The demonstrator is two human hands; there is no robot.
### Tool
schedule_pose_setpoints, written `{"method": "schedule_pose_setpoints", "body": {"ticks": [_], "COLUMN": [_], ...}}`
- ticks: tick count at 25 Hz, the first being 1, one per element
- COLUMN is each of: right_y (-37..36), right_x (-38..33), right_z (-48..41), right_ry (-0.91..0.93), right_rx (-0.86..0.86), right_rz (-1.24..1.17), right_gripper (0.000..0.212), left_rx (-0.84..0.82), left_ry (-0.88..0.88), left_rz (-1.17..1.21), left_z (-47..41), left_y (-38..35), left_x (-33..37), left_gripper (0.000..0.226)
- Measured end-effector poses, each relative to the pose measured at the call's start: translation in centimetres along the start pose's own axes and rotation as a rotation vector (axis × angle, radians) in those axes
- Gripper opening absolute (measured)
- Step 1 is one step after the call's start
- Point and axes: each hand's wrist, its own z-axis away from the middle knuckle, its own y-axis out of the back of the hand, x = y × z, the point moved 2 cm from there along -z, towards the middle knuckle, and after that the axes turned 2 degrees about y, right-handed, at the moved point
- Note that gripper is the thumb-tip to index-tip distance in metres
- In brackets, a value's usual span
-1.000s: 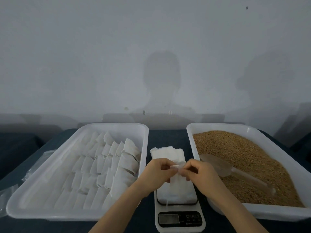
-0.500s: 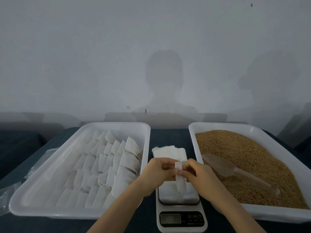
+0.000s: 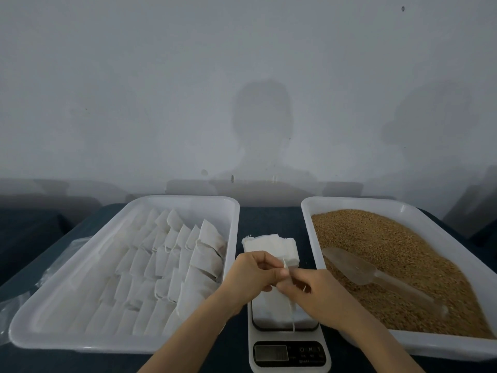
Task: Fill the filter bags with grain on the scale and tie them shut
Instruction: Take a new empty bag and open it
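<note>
Lining the left of the frame, rows of white bags [image 3: 174, 259] lie in a white tray [image 3: 80, 343]. At lower centre our left hand [image 3: 250, 275] curls its fingers round the top of a filter bag [image 3: 271, 305] that rests on the scale [image 3: 289, 354], with a stack of flat bags [image 3: 269, 244] just behind. Our right hand [image 3: 314, 292], touching the left, pinches the bag's mouth, and the drawstring [image 3: 291, 314] dangles over the platform. At right, a clear scoop [image 3: 357, 267] lies on the grain [image 3: 390, 251] in a second white tray [image 3: 403, 208].
</note>
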Motion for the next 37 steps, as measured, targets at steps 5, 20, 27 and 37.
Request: {"method": "schedule_pose_setpoints", "body": {"ticks": [5,20,27,37], "right_y": [0.2,0.1,1.7,2.0], "right_x": [-0.1,-0.3,0.3,0.2], "right_z": [0.0,0.1,0.5,0.8], "right_ry": [0.024,0.095,-0.151,-0.207], "right_rx": [-0.009,0.216,0.318,0.440], "right_rz": [-0.051,0.241,-0.233,-0.399], "right_gripper": [0.032,0.021,0.021,0.016], "left_rx": [0.021,0.095,0.253,0.280], "left_ry": [-0.020,-0.242,-0.116,-0.191], "left_rz": [0.004,-0.267,-0.223,-0.239], "left_z": [-0.2,0.2,-1.0,-0.4], "left_y": [0.1,-0.4,0.7,0.6], "left_x": [0.0,0.4,-0.2,-0.1], "left_gripper": [0.009,0.032,0.038,0.036]}}
